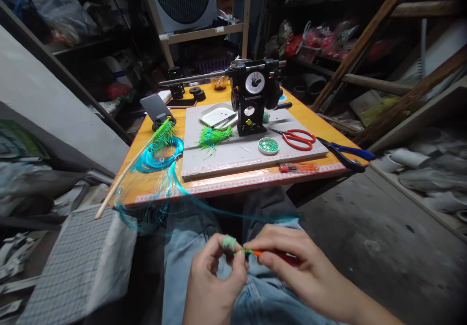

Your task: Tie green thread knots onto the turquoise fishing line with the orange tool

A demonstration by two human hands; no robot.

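Above my lap, my left hand (217, 274) is closed in a pinch, with pale green tape (228, 242) wrapped round one finger. A tiny green strand (248, 251) shows at its fingertips; what else is in the pinch is hidden. My right hand (292, 249) is closed round a slim orange-handled tool (257, 252), whose tip meets the green strand between the two hands. The tool's exact kind cannot be made out. Thin teal line (233, 213) trails from the blue-teal coil (156, 157) on the table towards the space just above my hands.
On the grey board (197, 167) stand a black crank device (251, 96), a dish of green beads (268, 145), red-handled scissors (299, 139) and green bristles (213, 137). Blue-handled pliers (346, 152) overhang the table's right edge. A wooden stick (124, 176) juts off the left edge.
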